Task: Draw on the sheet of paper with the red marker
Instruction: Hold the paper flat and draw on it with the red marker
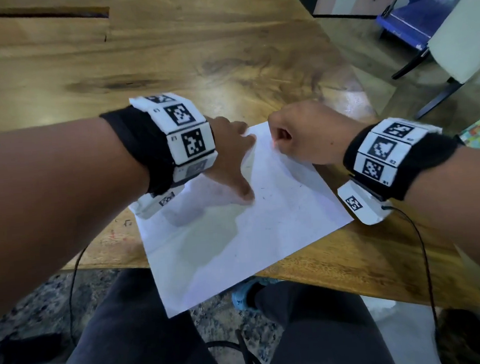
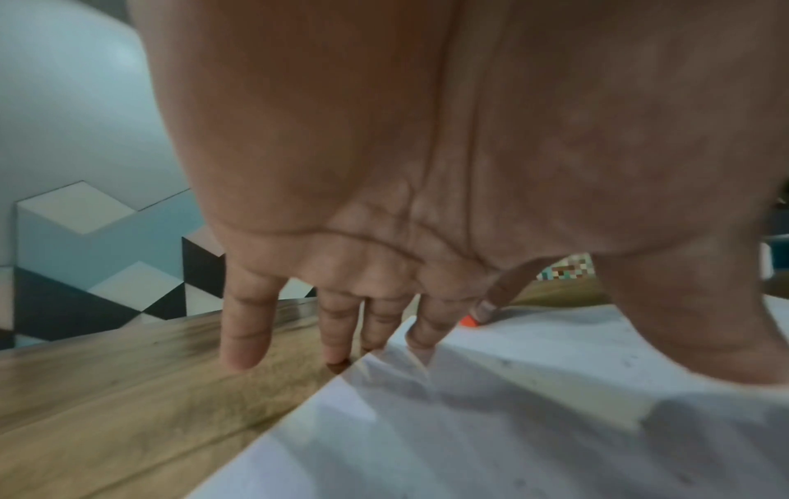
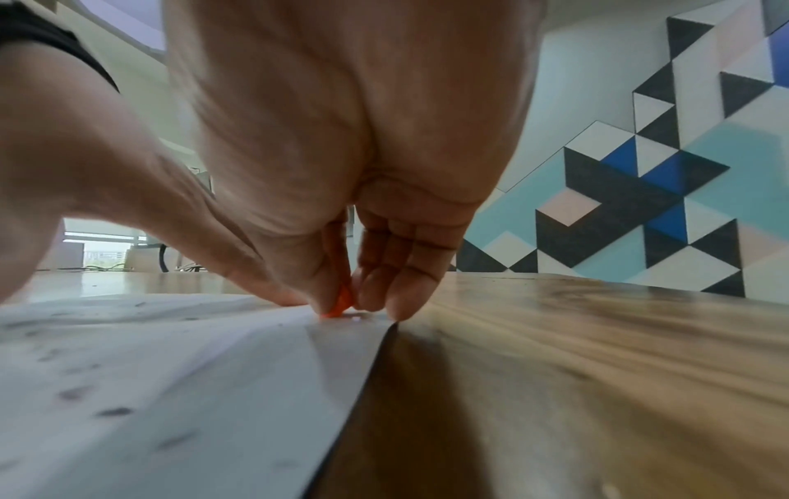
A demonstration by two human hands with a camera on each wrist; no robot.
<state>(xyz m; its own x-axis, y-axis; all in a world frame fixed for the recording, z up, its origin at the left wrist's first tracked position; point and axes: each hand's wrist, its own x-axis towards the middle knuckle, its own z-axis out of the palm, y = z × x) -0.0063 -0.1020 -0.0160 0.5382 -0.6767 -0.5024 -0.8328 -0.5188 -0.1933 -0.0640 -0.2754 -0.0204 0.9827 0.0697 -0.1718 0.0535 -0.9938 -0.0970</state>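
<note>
A white sheet of paper (image 1: 236, 224) lies askew on the wooden table (image 1: 167, 59), its near corner hanging over the front edge. My left hand (image 1: 231, 159) lies flat with straight fingers on the sheet's far left corner, thumb spread onto the paper; in the left wrist view its fingertips (image 2: 420, 341) touch the paper (image 2: 512, 422) edge. My right hand (image 1: 301, 137) is curled at the sheet's far edge and pinches the red marker (image 3: 339, 305), whose tip touches the paper (image 3: 170, 371). The marker (image 2: 471, 320) shows only as a small red end past the left fingers.
A dark slot (image 1: 36, 14) cuts the table at the far left. A chair (image 1: 461, 38) and a blue bin (image 1: 410, 27) stand beyond the table's right side. Cables (image 1: 420, 254) hang from both wrist cameras. My knees (image 1: 159, 343) are under the front edge.
</note>
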